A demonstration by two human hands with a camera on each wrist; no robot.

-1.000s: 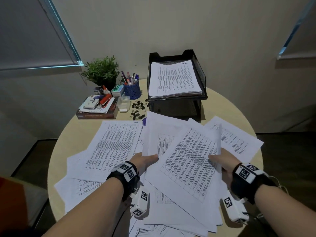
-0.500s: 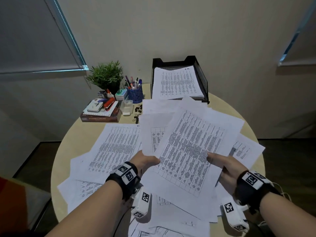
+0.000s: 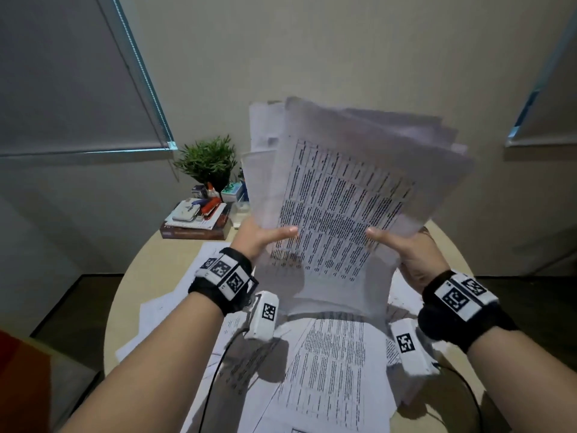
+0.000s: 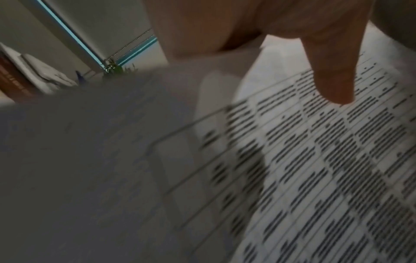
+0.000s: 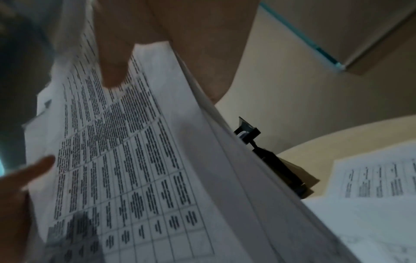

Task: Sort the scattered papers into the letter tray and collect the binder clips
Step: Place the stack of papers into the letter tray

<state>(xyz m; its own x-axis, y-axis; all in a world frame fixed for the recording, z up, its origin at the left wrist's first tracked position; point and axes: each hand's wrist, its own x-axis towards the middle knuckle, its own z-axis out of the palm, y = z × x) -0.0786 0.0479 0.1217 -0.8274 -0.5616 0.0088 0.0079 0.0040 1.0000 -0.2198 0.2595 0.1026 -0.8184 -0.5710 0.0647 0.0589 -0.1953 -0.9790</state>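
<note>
I hold a loose stack of printed papers (image 3: 343,201) raised upright in front of me, above the round table (image 3: 140,276). My left hand (image 3: 265,237) grips its lower left edge, thumb on the front sheet (image 4: 315,160). My right hand (image 3: 402,248) grips the lower right edge, thumb pressed on the print (image 5: 135,160). More printed sheets (image 3: 327,370) lie scattered on the table below my wrists. The black letter tray (image 5: 270,156) shows only in the right wrist view, behind the stack's edge. The binder clips are hidden by the raised papers.
At the table's back left stand a potted plant (image 3: 207,162) and a pile of books with a stapler and small office things (image 3: 196,217). A wall rises behind the table. Dark floor (image 3: 78,307) lies beyond the table's left edge.
Both hands have lifted the gathered stack from the table up to an upright hold, so that it now hides the tray, the pen cup and the clips.
</note>
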